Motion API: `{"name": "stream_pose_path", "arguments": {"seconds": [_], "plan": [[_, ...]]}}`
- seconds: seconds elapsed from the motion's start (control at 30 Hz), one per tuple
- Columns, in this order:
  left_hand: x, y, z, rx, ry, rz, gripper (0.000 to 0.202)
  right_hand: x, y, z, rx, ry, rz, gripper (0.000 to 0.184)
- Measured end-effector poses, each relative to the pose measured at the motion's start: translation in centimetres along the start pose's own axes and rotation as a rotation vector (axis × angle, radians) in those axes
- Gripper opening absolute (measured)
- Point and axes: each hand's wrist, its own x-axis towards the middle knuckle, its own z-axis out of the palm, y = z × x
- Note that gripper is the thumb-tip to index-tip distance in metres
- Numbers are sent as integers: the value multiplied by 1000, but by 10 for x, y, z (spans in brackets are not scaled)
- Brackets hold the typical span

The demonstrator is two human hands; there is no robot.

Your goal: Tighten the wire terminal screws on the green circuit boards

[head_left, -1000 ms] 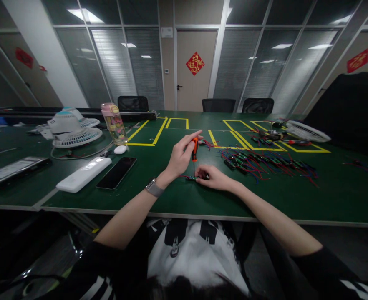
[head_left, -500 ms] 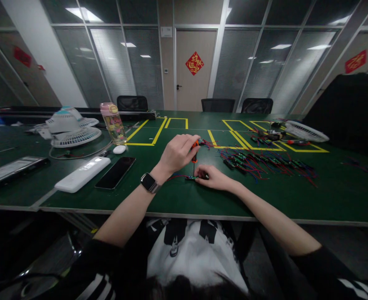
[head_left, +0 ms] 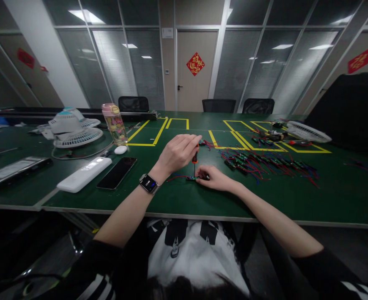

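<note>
My left hand [head_left: 177,153] is closed around the orange-and-black handle of a small screwdriver [head_left: 195,160], held upright with its tip down on a small green circuit board [head_left: 190,178] on the green table [head_left: 184,200]. A watch sits on that wrist. My right hand [head_left: 212,177] rests on the table just right of the board, fingers pinched on its end to hold it still. Thin red and blue wires trail from the board to the left.
A heap of similar boards with red and blue wires [head_left: 265,163] lies to the right. At the left are a black phone [head_left: 117,172], a white power bank [head_left: 84,174], a white mouse [head_left: 120,149], a pink-lidded bottle [head_left: 114,123] and white fans [head_left: 74,129]. Yellow tape marks boxes [head_left: 159,132].
My left hand has rolled over the top of the screwdriver handle, the wrist turning so the watch face shows. The right hand and the board stay put.
</note>
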Motion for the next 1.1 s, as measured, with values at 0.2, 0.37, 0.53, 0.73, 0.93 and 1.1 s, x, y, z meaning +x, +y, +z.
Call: {"name": "stream_pose_path", "arguments": {"seconds": [0.2, 0.37, 0.53, 0.73, 0.93, 1.1], "plan": [[0, 1, -1, -14, -13, -12, 32, 0, -2, -1, -1, -6, 5, 9], [0, 4, 0, -78, -13, -27, 34, 1, -3, -2, -5, -10, 14, 9], [0, 6, 0, -82, 2, -59, 32, 0, -3, -2, 3, -14, 10, 8], [2, 6, 0, -64, 33, -49, 27, 0, -3, -2, 2, -11, 14, 9], [0, 7, 1, -106, 21, -64, 34, 0, -4, -2, -6, -14, 8, 8], [-1, 8, 2, -146, 23, -81, 32, 1, -4, -2, 6, -18, 18, 8]]}}
